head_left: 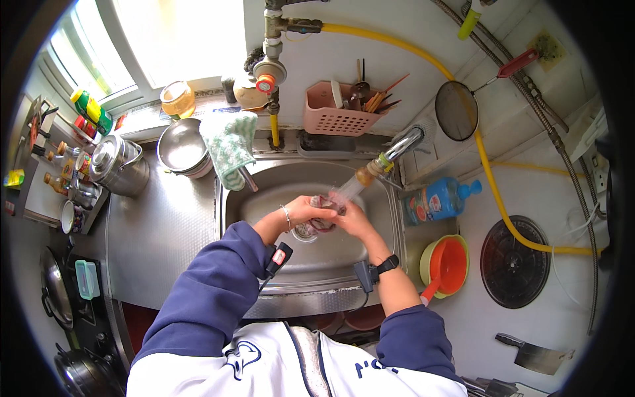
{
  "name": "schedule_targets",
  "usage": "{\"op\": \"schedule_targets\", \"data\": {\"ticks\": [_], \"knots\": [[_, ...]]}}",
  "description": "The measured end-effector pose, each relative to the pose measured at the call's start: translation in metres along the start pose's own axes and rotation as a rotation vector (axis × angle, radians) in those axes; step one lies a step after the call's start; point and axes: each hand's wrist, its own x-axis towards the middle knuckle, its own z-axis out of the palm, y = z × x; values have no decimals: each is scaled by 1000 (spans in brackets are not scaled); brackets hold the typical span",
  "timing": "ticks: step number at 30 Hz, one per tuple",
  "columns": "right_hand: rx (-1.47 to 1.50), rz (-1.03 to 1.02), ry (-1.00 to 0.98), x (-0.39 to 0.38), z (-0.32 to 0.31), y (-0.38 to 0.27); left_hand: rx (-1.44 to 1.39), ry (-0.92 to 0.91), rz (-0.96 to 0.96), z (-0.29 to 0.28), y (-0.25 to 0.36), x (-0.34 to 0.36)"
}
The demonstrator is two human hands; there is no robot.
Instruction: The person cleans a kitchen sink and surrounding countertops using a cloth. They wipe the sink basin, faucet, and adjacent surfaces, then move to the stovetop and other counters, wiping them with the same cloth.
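Over the steel sink [264, 268], my left hand [299, 211] and my right hand [354, 220] meet with fingers closed on a small reddish-pink and pale lump [322, 224]. It looks wet and meat-like, but its exact kind cannot be made out. Water runs from the chrome faucet [403, 143] through a brownish nozzle [364, 176] onto my right fingers and the lump. Below the hands lies the round drain strainer [304, 232], partly covered by them. My fingers hide much of what I hold.
A green-white cloth [229, 142] hangs at the sink's back left, near steel bowls [181, 147]. To the right stand a blue bottle [442, 200], an orange ladle [449, 264] in a green basin [428, 259] and a cleaver [542, 358]. Behind hangs a pink utensil basket [340, 121].
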Motion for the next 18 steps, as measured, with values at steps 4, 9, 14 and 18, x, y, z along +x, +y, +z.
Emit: {"op": "schedule_targets", "data": {"ticks": [4,9,14,18], "knots": [[-63,252,-24,-11,-17,-7,180,321,33,-34,-15,0],[275,312,144,-24,-18,-15,32,441,-24,-42,-35,3],[459,263,163,-25,-19,-19,91,383,55,-14,-36,16],[133,255,109,-27,-30,-14,-169,459,197,-16,-20,11]]}}
